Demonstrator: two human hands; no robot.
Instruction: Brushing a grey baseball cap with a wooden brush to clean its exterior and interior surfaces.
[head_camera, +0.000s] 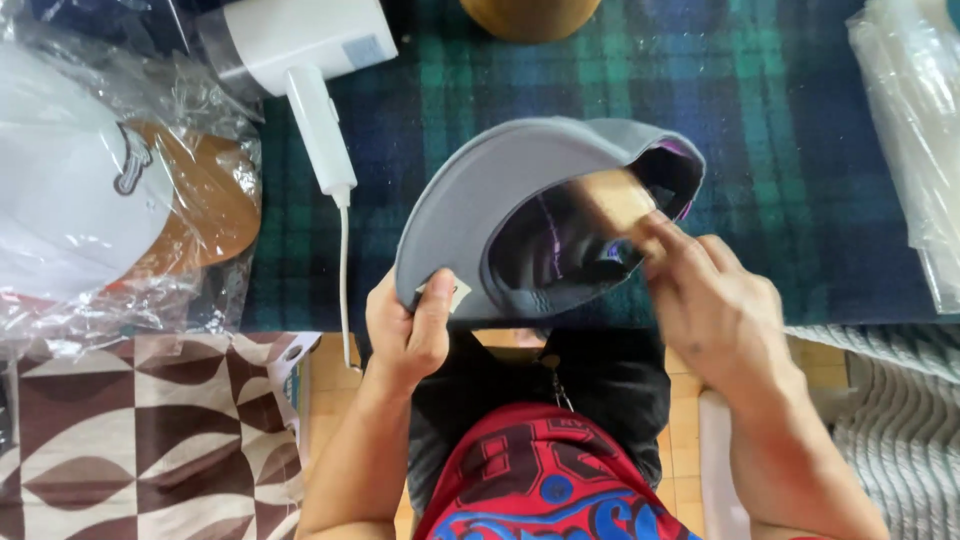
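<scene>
A cap with a grey under-brim (480, 190) and a dark lined inside is held upside down over a dark plaid blanket (780, 150). My left hand (405, 330) grips the brim's near edge, thumb on top beside a small pale tag. My right hand (700, 295) reaches into the cap's opening, pinching a tan piece of card or paper (605, 205) that sits inside the crown; this hand is blurred by motion.
A white handheld appliance (300, 60) with a cord lies at the upper left. Left of it, a white and tan cap in a clear plastic bag (120, 200). Clear bags (915, 130) lie at the right edge. A brown patterned cloth (140, 440) is at the lower left.
</scene>
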